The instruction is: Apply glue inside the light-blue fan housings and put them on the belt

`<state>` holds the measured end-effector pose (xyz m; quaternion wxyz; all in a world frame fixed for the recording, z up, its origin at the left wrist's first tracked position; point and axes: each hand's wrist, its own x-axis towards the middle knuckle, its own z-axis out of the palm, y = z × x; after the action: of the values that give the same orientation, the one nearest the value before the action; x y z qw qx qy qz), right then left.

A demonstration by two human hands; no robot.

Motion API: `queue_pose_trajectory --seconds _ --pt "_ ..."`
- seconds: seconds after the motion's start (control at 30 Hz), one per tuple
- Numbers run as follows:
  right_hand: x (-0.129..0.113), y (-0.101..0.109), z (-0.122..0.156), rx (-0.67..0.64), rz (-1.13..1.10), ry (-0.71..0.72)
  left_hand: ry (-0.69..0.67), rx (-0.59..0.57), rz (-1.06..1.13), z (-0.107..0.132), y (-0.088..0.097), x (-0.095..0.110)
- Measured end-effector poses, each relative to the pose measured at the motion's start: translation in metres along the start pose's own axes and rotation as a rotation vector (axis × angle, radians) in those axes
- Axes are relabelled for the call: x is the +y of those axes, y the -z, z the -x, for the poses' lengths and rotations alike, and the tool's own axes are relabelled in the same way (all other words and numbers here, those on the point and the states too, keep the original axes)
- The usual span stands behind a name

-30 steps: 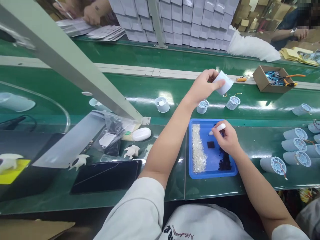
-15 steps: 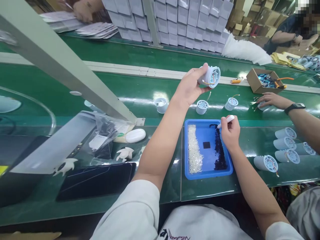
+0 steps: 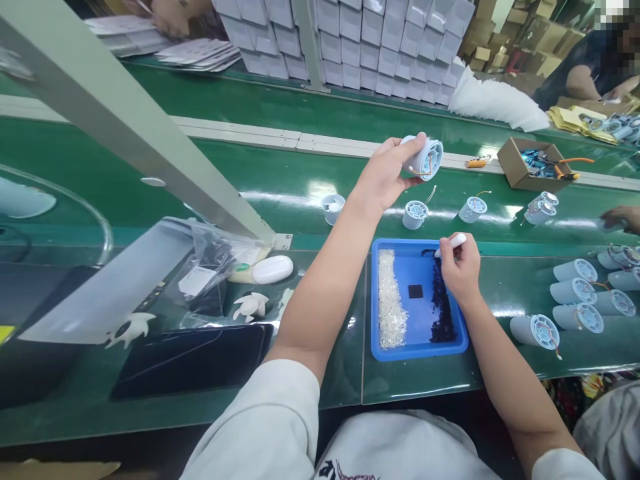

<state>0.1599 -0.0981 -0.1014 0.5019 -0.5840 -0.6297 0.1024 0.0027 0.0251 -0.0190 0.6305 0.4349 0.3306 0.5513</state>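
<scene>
My left hand point(image 3: 385, 177) is raised above the green belt and grips a pale blue plastic cylinder point(image 3: 425, 157) on its side, its spoked open end and orange wire turned to the right. My right hand point(image 3: 459, 267) is closed round a small white pen-like tool point(image 3: 450, 243) at the far right corner of a blue tray point(image 3: 385, 352). The tray holds a strip of clear small parts point(image 3: 390, 300), a strip of dark small parts point(image 3: 443, 307) and one black square point(image 3: 415, 291).
Similar cylinders stand on the belt point(image 3: 280, 180) beyond the tray point(image 3: 415, 215) and lie in a group at the right point(image 3: 575, 293). A cardboard box with tools point(image 3: 520, 167), stacked white boxes point(image 3: 380, 40), a slanted metal post point(image 3: 125, 127) and a plastic bag point(image 3: 220, 260) surround me. Another person's hand point(image 3: 620, 217) shows at the right edge.
My left hand turned the cylinder so its open end faces right and held it up. My right hand with the white tool shifted toward the tray's far right corner. The neighbour's arm withdrew rightward.
</scene>
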Motion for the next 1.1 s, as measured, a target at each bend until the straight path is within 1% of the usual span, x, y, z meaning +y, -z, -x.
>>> queue_pose_trajectory --seconds 0.1,0.13,0.23,0.27,0.3,0.4,0.43,0.47,0.53,0.57,0.6,0.63,0.7,0.77,0.8,0.87,0.97,1.1 --pt "-0.001 -0.001 0.000 -0.005 -0.011 0.001 0.000 -0.004 -0.026 0.001 -0.001 -0.002" --pt "-0.001 -0.001 0.000 -0.036 -0.035 0.002 0.002 -0.008 -0.030 0.001 -0.002 -0.002" --pt "-0.004 0.001 0.002 -0.218 -0.123 0.001 0.011 -0.029 -0.037 0.004 -0.004 -0.002" --pt "-0.006 0.002 0.003 -0.258 -0.136 0.002 0.017 -0.033 -0.040 0.005 -0.004 -0.001" --pt "-0.007 0.004 0.003 -0.268 -0.137 0.006 0.023 -0.034 -0.045 0.006 -0.005 -0.001" --pt "-0.013 0.010 0.006 -0.208 -0.148 0.051 0.046 -0.039 -0.052 0.010 -0.005 0.002" --pt "-0.015 0.012 0.008 -0.235 -0.165 0.074 0.055 -0.048 -0.050 0.011 -0.006 0.002" --pt "-0.018 0.013 0.009 -0.303 -0.179 0.099 0.067 -0.062 -0.047 0.012 -0.006 0.002" --pt "-0.022 0.015 0.011 -0.493 -0.190 0.152 0.098 -0.083 -0.035 0.014 -0.008 0.002" --pt "-0.023 0.015 0.011 -0.563 -0.196 0.176 0.114 -0.086 -0.031 0.015 -0.009 0.001" --pt "-0.024 0.015 0.012 -0.581 -0.209 0.196 0.129 -0.082 -0.031 0.015 -0.011 0.000" --pt "-0.024 0.015 0.012 -0.538 -0.233 0.209 0.139 -0.071 -0.040 0.016 -0.012 -0.001" --pt "-0.022 0.016 0.012 -0.337 -0.308 0.189 0.144 -0.040 -0.077 0.017 -0.016 -0.003" --pt "-0.019 0.016 0.011 -0.117 -0.405 0.117 0.145 -0.016 -0.121 0.019 -0.020 -0.006" --pt "-0.018 0.016 0.010 -0.031 -0.449 0.076 0.148 -0.018 -0.136 0.020 -0.022 -0.007" --pt "-0.016 0.016 0.009 0.088 -0.504 0.013 0.165 -0.047 -0.154 0.022 -0.026 -0.008" --pt "-0.016 0.015 0.008 0.157 -0.503 -0.022 0.189 -0.088 -0.194 0.025 -0.029 -0.011" --pt "-0.016 0.014 0.007 0.172 -0.490 -0.045 0.198 -0.105 -0.256 0.028 -0.032 -0.013"
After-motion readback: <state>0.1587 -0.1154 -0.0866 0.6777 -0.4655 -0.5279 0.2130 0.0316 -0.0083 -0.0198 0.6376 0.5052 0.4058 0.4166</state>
